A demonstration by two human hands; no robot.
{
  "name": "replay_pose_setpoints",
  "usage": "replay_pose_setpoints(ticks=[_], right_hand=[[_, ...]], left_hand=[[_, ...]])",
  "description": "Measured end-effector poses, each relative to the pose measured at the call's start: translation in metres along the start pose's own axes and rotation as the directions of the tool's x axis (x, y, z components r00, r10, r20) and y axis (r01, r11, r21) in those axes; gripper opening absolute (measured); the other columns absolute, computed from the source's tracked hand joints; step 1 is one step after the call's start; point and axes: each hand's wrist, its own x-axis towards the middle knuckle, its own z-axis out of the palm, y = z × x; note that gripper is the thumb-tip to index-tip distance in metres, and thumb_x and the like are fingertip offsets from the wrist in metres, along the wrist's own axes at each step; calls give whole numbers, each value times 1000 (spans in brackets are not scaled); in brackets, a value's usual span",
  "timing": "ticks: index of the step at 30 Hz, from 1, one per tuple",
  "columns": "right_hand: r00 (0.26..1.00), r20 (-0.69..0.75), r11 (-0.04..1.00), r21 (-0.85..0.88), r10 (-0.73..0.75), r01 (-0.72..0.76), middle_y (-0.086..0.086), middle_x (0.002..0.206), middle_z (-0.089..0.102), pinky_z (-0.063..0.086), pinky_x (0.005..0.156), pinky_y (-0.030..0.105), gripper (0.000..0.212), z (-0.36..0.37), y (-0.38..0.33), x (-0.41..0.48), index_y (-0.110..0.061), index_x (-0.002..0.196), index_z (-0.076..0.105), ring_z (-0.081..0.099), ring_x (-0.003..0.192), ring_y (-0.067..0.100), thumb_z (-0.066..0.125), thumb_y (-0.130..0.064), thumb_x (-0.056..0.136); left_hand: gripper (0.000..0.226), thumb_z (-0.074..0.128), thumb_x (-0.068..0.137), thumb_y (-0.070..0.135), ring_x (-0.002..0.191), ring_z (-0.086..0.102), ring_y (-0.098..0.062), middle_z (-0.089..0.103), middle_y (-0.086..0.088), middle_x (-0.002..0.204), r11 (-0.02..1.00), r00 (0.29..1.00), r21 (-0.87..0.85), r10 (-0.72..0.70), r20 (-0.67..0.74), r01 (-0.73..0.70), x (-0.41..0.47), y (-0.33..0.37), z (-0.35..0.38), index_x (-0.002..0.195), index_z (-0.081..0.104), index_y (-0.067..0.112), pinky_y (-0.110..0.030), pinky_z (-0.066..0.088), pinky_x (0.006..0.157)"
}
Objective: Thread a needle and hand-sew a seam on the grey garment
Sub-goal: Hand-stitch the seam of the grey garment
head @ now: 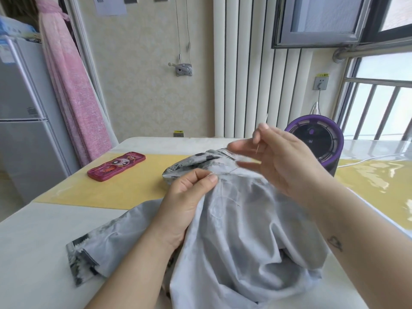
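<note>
Head view: your left hand (189,197) pinches a fold of the grey garment (234,237) between thumb and curled fingers (201,173). Your right hand (281,159), raised just above it, pinches the needle (258,147), its other fingers spread. The garment lies heaped at the worktop's (40,241) near edge.

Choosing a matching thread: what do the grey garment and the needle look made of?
The grey garment: thin, light woven cloth, likely cotton or a blend, matte; it falls in soft folds. The needle: probably steel; a thin, straight, pale sliver, too small to be sure.
</note>
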Motion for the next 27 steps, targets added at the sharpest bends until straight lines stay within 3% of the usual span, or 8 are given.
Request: replay_pose_setpoints(ticks=[2, 4, 7, 9, 12, 15, 17, 27], right_hand=[[977, 82, 693, -693, -199, 200, -10, 84, 73, 41, 92, 38, 38, -5, 5, -1, -16, 71, 51, 62, 80, 6, 36, -33, 101], [969, 151, 412, -884, -196, 221, -14, 67, 67, 35, 94, 36, 37, -10, 6, 1, -21, 68, 50, 52, 66, 0, 36, -29, 101], [995, 93, 723, -685, -35, 89, -9, 42, 42, 37, 59, 25, 38, -12, -1, 0, -15, 67, 49, 36, 44, 8, 37, -27, 102], [985, 139, 992, -82, 104, -93, -4, 41, 34, 41, 51, 23, 35, -4, -10, -4, -12, 69, 47, 41, 42, 13, 38, -23, 100], [986, 151, 928, 353, 74, -124, 0, 53, 54, 54, 85, 39, 25, -1, -13, -2, -15, 69, 44, 68, 83, 21, 42, -24, 93], [996, -27, 979, -189, -88, 82, -6, 83, 71, 40, 95, 30, 38, -4, 0, 4, -18, 65, 46, 61, 98, 7, 37, -25, 101], [973, -65, 783, -607, -221, 137, -11, 90, 71, 38, 78, 16, 39, -9, 8, 5, -21, 65, 52, 60, 86, 3, 39, -28, 101], [966, 60, 511, -839, -250, 185, 5, 74, 67, 47, 72, 31, 36, -3, 13, -2, -16, 77, 64, 57, 67, 17, 40, -32, 99]], left_hand=[[7, 68, 72, 15, 70, 64, -12, 69, -2, 75, 1000, 1000, -16, -15, -5, 15, 0, 1, 0, 69, 71, 21, -22, 52, 67], [7, 72, 70, 15, 69, 63, -13, 69, -3, 74, 999, 1000, -23, -24, -16, 24, -1, 2, 1, 68, 70, 21, -23, 52, 67], [8, 63, 69, 20, 66, 63, -12, 68, -2, 71, 998, 999, -53, -39, -34, 37, -1, 3, 2, 65, 70, 21, -22, 52, 64], [9, 63, 69, 20, 66, 64, -12, 69, -2, 72, 997, 998, -62, -45, -35, 43, -2, 3, 2, 65, 70, 22, -23, 52, 65], [9, 63, 69, 20, 67, 64, -12, 69, -1, 72, 996, 998, -68, -53, -30, 51, -1, 3, 2, 65, 70, 22, -23, 52, 65], [8, 71, 70, 15, 67, 64, -13, 69, -2, 73, 995, 998, -72, -64, -26, 62, -1, 3, 1, 65, 70, 22, -24, 52, 65], [9, 73, 70, 14, 67, 63, -13, 68, -2, 72, 996, 997, -64, -66, -29, 64, 0, 3, 0, 66, 69, 22, -24, 51, 65], [6, 70, 71, 16, 69, 63, -15, 69, -4, 74, 997, 998, -42, -60, -25, 59, -1, 2, 0, 67, 70, 21, -25, 51, 67]])
